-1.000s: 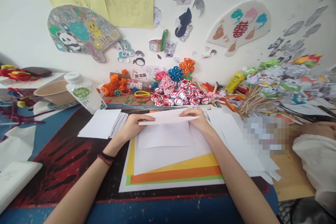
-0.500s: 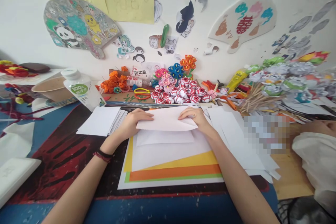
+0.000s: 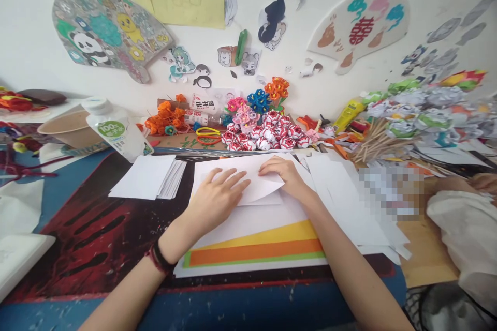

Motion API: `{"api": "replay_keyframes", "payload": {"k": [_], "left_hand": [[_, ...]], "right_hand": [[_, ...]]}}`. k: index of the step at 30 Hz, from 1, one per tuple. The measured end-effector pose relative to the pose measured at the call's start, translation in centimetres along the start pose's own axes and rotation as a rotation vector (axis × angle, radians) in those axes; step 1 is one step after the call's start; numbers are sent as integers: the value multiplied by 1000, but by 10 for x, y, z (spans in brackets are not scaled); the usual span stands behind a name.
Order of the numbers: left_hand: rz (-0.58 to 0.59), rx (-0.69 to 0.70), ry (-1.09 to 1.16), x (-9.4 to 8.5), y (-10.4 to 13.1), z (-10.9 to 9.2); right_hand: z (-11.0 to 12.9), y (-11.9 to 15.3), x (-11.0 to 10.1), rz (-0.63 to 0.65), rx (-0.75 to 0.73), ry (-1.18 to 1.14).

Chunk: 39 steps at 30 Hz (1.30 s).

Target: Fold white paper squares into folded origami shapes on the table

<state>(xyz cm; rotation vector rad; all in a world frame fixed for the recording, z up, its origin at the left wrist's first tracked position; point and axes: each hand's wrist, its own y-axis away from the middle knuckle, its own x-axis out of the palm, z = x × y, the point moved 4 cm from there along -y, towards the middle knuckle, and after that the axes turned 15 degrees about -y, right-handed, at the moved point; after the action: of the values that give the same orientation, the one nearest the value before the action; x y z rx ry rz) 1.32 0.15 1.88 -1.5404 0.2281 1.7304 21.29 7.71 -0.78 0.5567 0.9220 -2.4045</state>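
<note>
A small sheet of white paper lies over larger white, yellow, orange and green sheets on the dark mat. My left hand rests across its left side, fingers spread and pointing to the upper right. At the right end, my right hand pinches the same sheet, whose near right corner is lifted a little. Another white edge shows just beneath it. To the left of my hands sits a stack of cut white paper.
Behind are red-and-white paper flowers and orange flowers. A white glue bottle and a brown bowl stand at left. Loose white sheets lie at right, near another person's sleeve.
My left hand has let go of the sheet's left edge and moved right and down, now spread over the paper. The sheet has lowered; my right hand still holds its right end.
</note>
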Motion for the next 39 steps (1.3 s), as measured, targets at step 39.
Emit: {"api": "replay_keyframes", "payload": {"k": [39], "left_hand": [[191, 150, 96, 30, 5, 12]], "right_hand": [[-2, 18, 18, 387, 392, 176]]}}
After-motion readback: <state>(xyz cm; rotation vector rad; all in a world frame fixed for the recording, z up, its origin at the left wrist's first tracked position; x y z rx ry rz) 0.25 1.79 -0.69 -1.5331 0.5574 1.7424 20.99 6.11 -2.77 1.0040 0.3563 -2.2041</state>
